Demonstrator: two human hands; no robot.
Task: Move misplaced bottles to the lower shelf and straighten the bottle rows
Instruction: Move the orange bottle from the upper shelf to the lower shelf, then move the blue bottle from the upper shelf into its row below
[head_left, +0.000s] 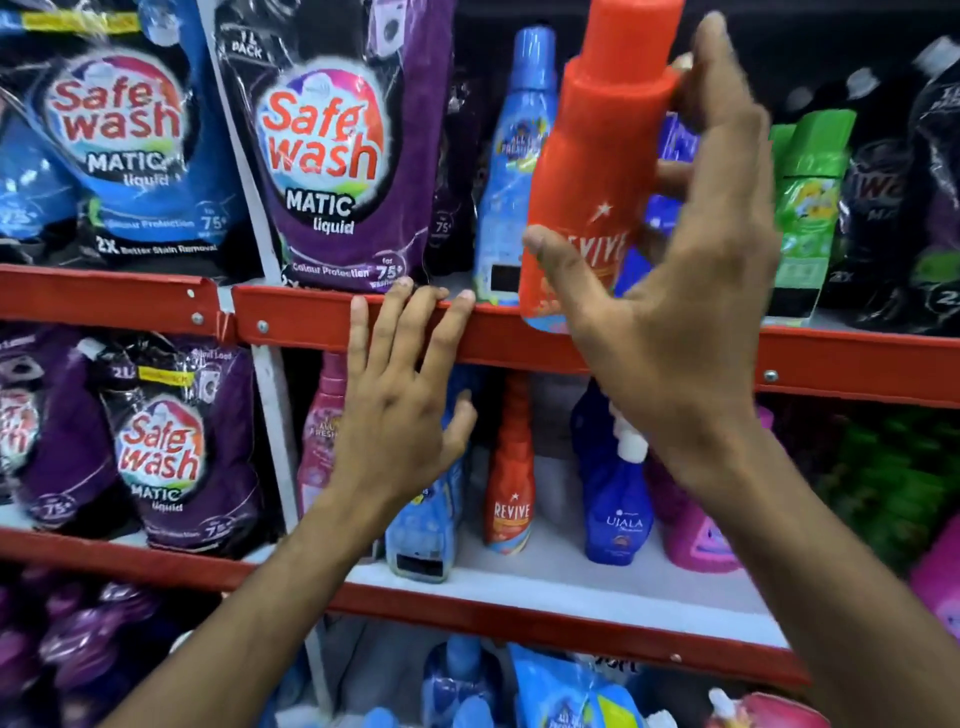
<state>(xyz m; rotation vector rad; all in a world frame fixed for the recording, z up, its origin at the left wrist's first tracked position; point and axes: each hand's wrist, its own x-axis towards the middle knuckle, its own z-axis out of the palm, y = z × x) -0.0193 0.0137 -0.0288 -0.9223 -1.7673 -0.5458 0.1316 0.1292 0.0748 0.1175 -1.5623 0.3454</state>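
Observation:
My right hand (691, 291) grips a tall orange Revive bottle (597, 156), tilted slightly, its base in front of the red edge of the upper shelf (311, 322). My left hand (400, 405) is empty, fingers spread, fingertips resting on that red edge. A light blue bottle (511, 171) stands on the upper shelf just left of the orange one. On the lower shelf (545, 577) stand a pink bottle (322, 431), a light blue bottle (423, 530), a small orange Revive bottle (511, 483), a dark blue Ujala bottle (615, 499) and a magenta bottle (691, 535).
Blue and purple Safe Wash pouches (332, 156) fill the upper shelf's left side; more purple pouches (166, 452) sit below them. A green bottle (808, 208) and dark pouches (914, 208) stand at the upper right. Blue bottles (462, 680) fill the bottom shelf.

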